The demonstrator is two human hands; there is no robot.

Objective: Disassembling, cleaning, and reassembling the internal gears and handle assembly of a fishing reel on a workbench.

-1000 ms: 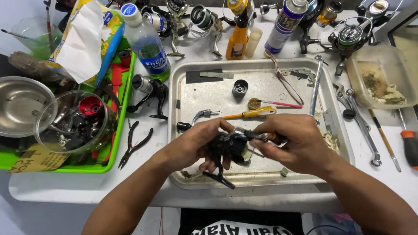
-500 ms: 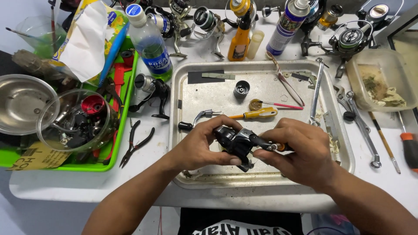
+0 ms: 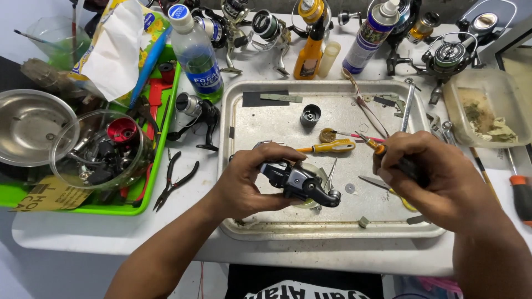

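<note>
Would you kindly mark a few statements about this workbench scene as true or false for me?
1. The left hand holds a dark grey fishing reel body over the metal tray. True.
2. The right hand is empty. False: it grips a black-handled screwdriver with an orange collar.
3. A yellow-handled screwdriver lies in the tray. True.
4. The black pliers lie inside the tray. False: they lie on the white table, left of it.
5. The clear plastic bottle with a blue label lies on its side. False: it stands upright.
</note>
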